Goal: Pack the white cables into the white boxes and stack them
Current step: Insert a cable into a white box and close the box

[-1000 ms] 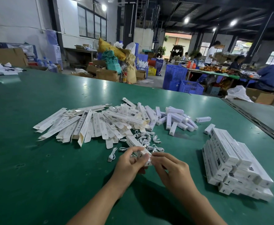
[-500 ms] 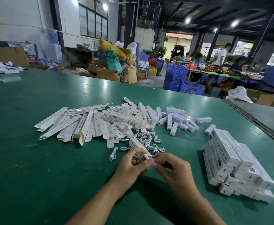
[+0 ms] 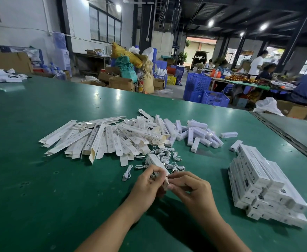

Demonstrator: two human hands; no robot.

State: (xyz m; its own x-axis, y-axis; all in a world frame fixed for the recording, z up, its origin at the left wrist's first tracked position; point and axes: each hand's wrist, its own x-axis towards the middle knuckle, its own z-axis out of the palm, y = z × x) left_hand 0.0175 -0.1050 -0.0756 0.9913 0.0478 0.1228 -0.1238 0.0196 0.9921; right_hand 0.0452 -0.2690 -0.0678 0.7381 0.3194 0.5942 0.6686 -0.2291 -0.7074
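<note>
Green table [image 3: 40, 197] before us; our left hand [image 3: 145, 184] grips a box [image 3: 155, 160], right hand [image 3: 190, 186] pinches its near end. Light, crushable card, we judge: hold the sides.

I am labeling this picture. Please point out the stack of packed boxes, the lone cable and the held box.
stack of packed boxes [image 3: 255, 167]: head view, top box's face.
lone cable [image 3: 127, 172]: head view, its middle.
held box [image 3: 156, 161]: head view, upper face.
</note>
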